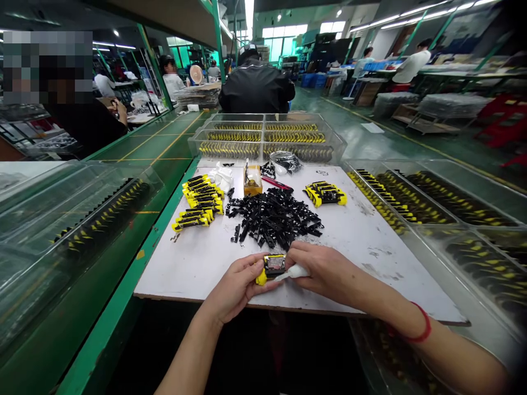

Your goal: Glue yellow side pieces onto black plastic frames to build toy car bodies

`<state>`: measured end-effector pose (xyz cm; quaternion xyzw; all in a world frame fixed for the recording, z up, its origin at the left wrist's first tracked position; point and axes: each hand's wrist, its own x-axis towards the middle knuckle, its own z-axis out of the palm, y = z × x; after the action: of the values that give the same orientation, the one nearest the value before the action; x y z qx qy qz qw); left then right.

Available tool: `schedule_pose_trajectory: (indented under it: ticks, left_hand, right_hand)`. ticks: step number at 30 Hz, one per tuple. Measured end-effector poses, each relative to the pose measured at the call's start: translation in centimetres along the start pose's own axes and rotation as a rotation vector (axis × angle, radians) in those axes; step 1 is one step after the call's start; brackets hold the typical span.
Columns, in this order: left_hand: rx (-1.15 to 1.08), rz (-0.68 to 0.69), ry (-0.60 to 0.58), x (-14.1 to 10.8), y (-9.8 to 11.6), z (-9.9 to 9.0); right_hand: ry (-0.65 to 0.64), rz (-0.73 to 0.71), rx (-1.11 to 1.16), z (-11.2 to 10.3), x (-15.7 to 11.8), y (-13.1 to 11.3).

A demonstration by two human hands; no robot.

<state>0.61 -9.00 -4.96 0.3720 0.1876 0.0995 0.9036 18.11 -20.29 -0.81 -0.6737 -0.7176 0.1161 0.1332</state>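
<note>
My left hand (234,288) grips a small yellow and black plastic part (274,265) near the front edge of a white work board (366,258). My right hand (325,271) comes in from the right and pinches a white wipe (293,272), pressing it against the part's near side. Just beyond my hands lies a loose heap of black plastic pieces (274,216). To its left is a stack of yellow and black parts (200,200), and a smaller group of them (325,193) lies to its right. A red cord (420,325) circles my right wrist.
An amber box holding tools (252,181), a black-filled plastic bag (286,162) and a red-handled tool (276,184) sit at the board's far end. Transparent trays of yellow and black parts (263,137) surround the board. Co-workers sit beyond, along green benches.
</note>
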Motion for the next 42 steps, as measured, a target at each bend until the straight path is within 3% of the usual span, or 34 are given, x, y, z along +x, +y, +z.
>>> schedule_pose_trajectory:
  ticks: [10,25,32,42]
  left_hand:
    - [-0.013,-0.007,0.014,0.1,0.3,0.1]
    - [0.085,0.057,0.097,0.1,-0.1,0.7]
    - [0.103,0.052,0.097,0.1,0.0,0.8]
    - [0.118,0.105,0.075,0.2,-0.8,0.4]
  right_hand:
    - [-0.002,-0.052,-0.083,-0.3,0.5,0.1]
    - [0.029,-0.051,0.111,0.0,0.8,0.8]
    - [0.141,0.129,0.350,-0.8,-0.1,1.3]
    - [0.118,0.129,0.253,0.2,-0.2,0.6]
